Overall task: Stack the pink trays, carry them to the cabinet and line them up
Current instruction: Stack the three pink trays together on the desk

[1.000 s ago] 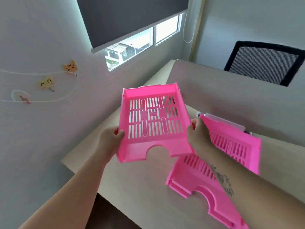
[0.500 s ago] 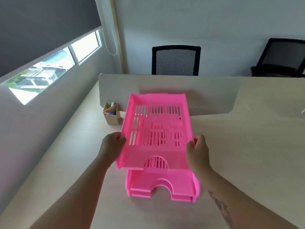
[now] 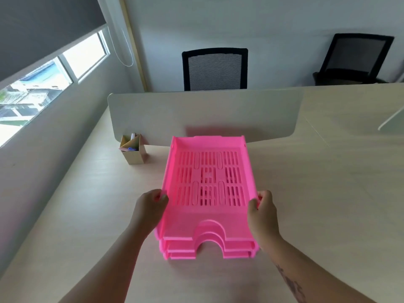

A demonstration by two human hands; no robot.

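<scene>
Top slotted pink plastic tray [image 3: 208, 182] nested on two more pink trays [image 3: 207, 251], stack on pale wooden desk [image 3: 317, 193], mid-surface, well short of grey divider panel [image 3: 205, 114] along far edge. Left hand [image 3: 150, 206] clamped on top tray's left wall; right hand [image 3: 262, 211] clamped on right wall. Beige card pen holder [image 3: 132, 150] near far-left corner, apart from stack.

smooth pink plastic trays [image 3: 209, 219], matt desk [image 3: 317, 204]

Pale wood-grain desk [image 3: 317, 193], grey divider panel [image 3: 203, 114] upright across its far side. Two black mesh chairs [image 3: 215, 69] beyond, against a white wall [image 3: 273, 22]. Window [image 3: 43, 84] on the left, dark roller blind [image 3: 39, 25] partly lowered, daylight entering.
</scene>
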